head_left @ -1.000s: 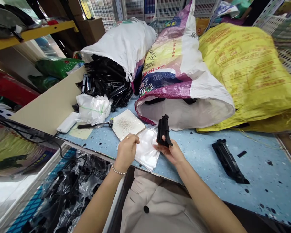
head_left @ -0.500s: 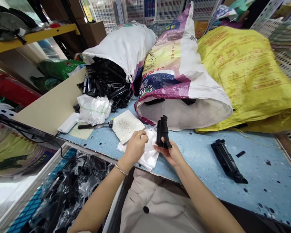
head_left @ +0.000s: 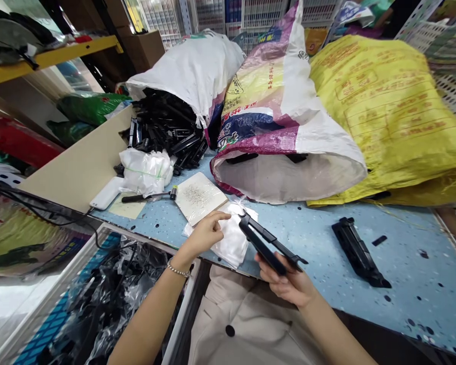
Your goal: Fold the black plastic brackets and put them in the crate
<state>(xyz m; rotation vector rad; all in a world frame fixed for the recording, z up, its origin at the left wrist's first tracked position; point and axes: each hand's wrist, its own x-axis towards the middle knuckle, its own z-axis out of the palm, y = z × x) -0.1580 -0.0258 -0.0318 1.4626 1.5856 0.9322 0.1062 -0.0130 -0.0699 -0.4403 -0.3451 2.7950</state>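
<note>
White crates [head_left: 264,14] stand beyond the speckled blue table [head_left: 315,228].

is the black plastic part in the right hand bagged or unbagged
Unbagged: the part shows bare, the right hand gripping it directly.

cam=head, sole view, worn by the person, sits above both hands | aim=forward and down across the desk [head_left: 311,238] | range=near on left hand [head_left: 204,234] and right hand [head_left: 285,284] | edges=white crates [head_left: 266,12] far off up top, beige fabric [head_left: 251,319] close at bottom

Right grip [head_left: 287,280] holds black part [head_left: 261,247]; left grip [head_left: 205,234] near bags [head_left: 233,246].
</note>
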